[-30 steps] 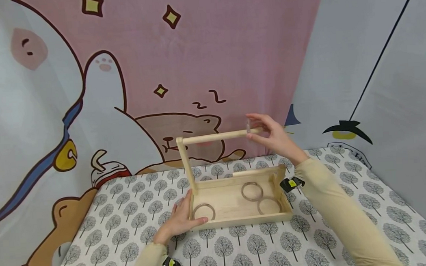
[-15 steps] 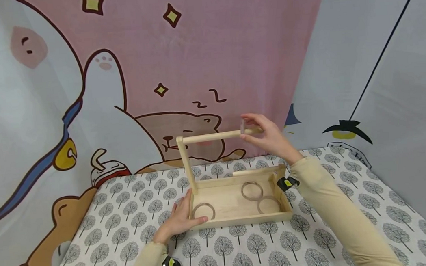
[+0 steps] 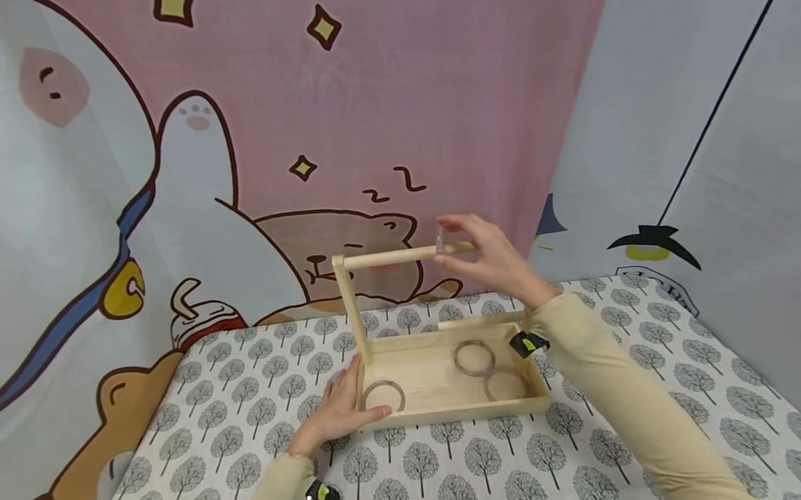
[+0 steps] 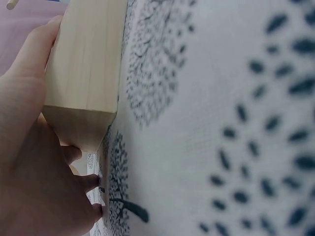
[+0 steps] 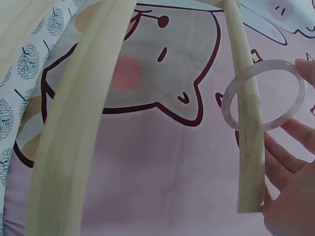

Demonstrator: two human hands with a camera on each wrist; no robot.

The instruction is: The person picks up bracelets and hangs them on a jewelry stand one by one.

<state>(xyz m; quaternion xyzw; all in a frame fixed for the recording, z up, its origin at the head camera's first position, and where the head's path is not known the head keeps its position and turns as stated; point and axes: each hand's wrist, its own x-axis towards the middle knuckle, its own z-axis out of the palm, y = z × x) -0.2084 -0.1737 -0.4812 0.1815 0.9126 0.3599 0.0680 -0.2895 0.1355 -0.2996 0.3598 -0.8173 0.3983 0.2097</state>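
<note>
A pale wooden bangle stand (image 3: 424,415) has a tray base, a left upright (image 3: 349,303) and a horizontal rod (image 3: 390,257). My right hand (image 3: 489,256) pinches a translucent pale bangle (image 5: 229,96) between thumb and fingers. The rod passes through that bangle, and its free end shows in the right wrist view. At the tray's front left corner, my left hand (image 3: 341,410) grips the stand, thumb over the front wall and fingers along the left side. Lying in the tray are a left bangle (image 3: 383,382), a middle bangle (image 3: 455,360) and a right bangle (image 3: 486,386).
A wooden strip (image 3: 474,323) runs along the tray's back right edge. The table wears a tree-print cloth (image 3: 246,428). Behind it hangs a pink cartoon curtain (image 3: 432,87). A wooden piece (image 5: 78,123) looms close in the right wrist view.
My right hand has moved left along the rod, taking the bangle with it. The left hand and the bangles in the tray have stayed put.
</note>
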